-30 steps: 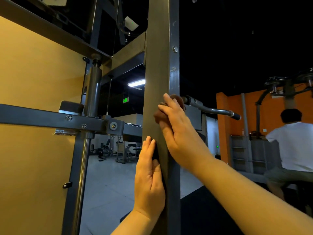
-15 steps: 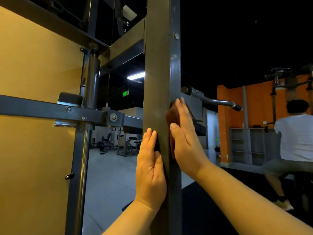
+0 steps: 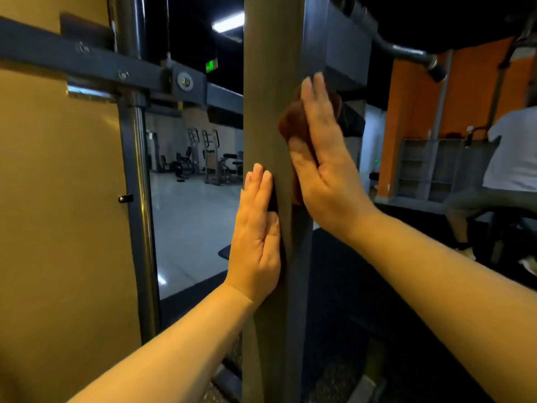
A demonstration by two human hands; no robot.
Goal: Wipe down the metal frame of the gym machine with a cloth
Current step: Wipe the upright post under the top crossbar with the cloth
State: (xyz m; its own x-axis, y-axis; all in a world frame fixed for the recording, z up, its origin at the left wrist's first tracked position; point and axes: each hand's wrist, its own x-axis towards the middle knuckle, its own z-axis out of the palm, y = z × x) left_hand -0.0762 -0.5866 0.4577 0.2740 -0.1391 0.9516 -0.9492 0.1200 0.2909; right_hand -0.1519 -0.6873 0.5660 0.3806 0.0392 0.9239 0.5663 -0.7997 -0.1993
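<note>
A square grey metal post (image 3: pixel 267 82) of the gym machine runs top to bottom through the middle of the view. My right hand (image 3: pixel 322 161) lies flat with straight fingers against the post's right face and presses a brown cloth (image 3: pixel 292 123) onto it. Most of the cloth is hidden under the palm. My left hand (image 3: pixel 257 231) rests flat on the post's left face, lower down, fingers straight and pointing up.
A grey crossbar (image 3: pixel 87 61) and a chrome guide rod (image 3: pixel 139 170) stand at the left before a yellow panel (image 3: pixel 58 199). A padded handle bar (image 3: pixel 418 58) juts out at the upper right. A person in a white shirt (image 3: pixel 514 152) sits at the far right.
My right hand with the cloth has slid down the post's right face, turning from curled over the edge to flat. The view has tipped downward. My left hand has stayed in place.
</note>
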